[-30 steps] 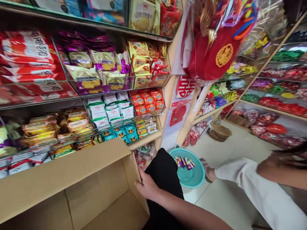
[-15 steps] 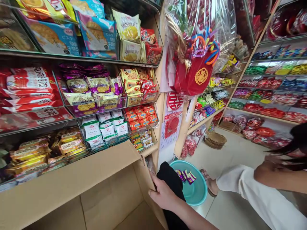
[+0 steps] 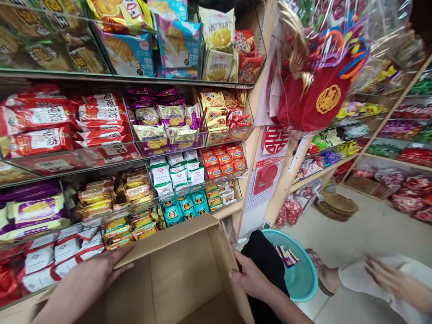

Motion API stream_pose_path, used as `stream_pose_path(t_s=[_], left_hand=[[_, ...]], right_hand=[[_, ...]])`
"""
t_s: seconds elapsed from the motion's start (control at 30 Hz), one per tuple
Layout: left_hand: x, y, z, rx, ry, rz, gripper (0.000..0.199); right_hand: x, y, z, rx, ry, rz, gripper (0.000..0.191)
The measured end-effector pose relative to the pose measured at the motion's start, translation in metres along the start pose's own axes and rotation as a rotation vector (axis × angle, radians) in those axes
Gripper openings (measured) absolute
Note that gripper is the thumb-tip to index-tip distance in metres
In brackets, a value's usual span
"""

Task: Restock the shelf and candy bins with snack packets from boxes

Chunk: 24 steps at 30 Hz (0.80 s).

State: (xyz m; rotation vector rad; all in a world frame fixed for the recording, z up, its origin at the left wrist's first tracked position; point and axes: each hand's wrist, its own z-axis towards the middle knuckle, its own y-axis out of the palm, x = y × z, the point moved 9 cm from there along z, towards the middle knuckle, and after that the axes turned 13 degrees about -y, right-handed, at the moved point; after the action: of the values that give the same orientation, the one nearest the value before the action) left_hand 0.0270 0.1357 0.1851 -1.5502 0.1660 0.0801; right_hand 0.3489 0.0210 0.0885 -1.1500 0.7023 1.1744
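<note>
A large open cardboard box (image 3: 182,265) tilts before me, its inside bare where it shows. My left hand (image 3: 86,279) is at the left end of its far top edge, fingers closed over the cardboard. On the box's right wall, my right hand (image 3: 251,274) pinches the edge with the thumb on one side. Just beyond that hand is a black-clothed knee (image 3: 265,256). A turquoise basin (image 3: 303,281) stands on the floor past the knee, holding a few purple-and-cream packets (image 3: 288,256).
Shelves of wrapped biscuits, such as white-and-green packets (image 3: 178,173), rise close behind the box. A plastic-wrapped red gift basket (image 3: 324,94) hangs at upper right. Another person's blurred hand (image 3: 394,279) is at lower right. Woven trays (image 3: 337,204) lie on the floor.
My left hand has come into view onto the box's far edge, where the broad flap now shows as a narrower strip. The view has swung left. My right hand keeps its grip.
</note>
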Motion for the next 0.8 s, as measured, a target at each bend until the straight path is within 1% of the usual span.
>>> stream_pose_path(t_s=[0.1,0.17,0.27,0.33,0.4,0.43,0.47,0.53,0.57,0.6,0.67,0.73,0.8], left_hand=[[0.006,0.024,0.006,-0.049,0.07,0.076,0.052],[0.0,0.033,0.008,-0.062,0.047,0.067,0.053],[-0.008,0.039,0.013,-0.083,0.016,0.047,0.054],[-0.009,0.043,0.018,-0.113,0.01,0.026,0.056],[-0.008,0.046,0.024,-0.14,0.006,0.006,0.057],[-0.007,0.046,0.027,-0.143,0.003,-0.007,0.057],[-0.007,0.047,0.029,-0.142,-0.001,-0.021,0.057],[-0.008,0.047,0.032,-0.136,-0.019,-0.044,0.059],[-0.009,0.047,0.032,-0.135,-0.031,-0.053,0.06],[-0.011,0.047,0.033,-0.14,-0.044,-0.065,0.063],[-0.015,0.047,0.034,-0.18,-0.071,-0.111,0.066],[-0.018,0.044,0.038,-0.214,-0.088,-0.206,0.066],[-0.012,0.033,0.044,-0.195,-0.053,-0.307,0.064]], right_hand=[[0.017,0.006,0.001,0.007,0.046,-0.045,0.069],[0.028,0.013,0.005,0.005,0.074,-0.081,0.073],[0.037,0.022,0.011,-0.005,0.088,-0.119,0.076],[0.037,0.027,0.014,-0.037,0.061,-0.111,0.074],[0.034,0.028,0.022,-0.059,0.034,-0.08,0.067],[0.033,0.024,0.028,-0.034,0.034,-0.074,0.061],[0.033,0.017,0.038,0.021,0.04,-0.083,0.054],[0.031,-0.004,0.065,0.19,0.031,-0.141,0.041],[0.029,-0.013,0.083,0.266,0.002,-0.178,0.036],[0.026,-0.018,0.103,0.305,-0.045,-0.205,0.034],[0.025,-0.018,0.148,0.292,-0.137,-0.244,0.032],[0.033,-0.01,0.189,0.196,-0.133,-0.361,0.032],[0.041,-0.003,0.22,0.125,-0.127,-0.475,0.03]])
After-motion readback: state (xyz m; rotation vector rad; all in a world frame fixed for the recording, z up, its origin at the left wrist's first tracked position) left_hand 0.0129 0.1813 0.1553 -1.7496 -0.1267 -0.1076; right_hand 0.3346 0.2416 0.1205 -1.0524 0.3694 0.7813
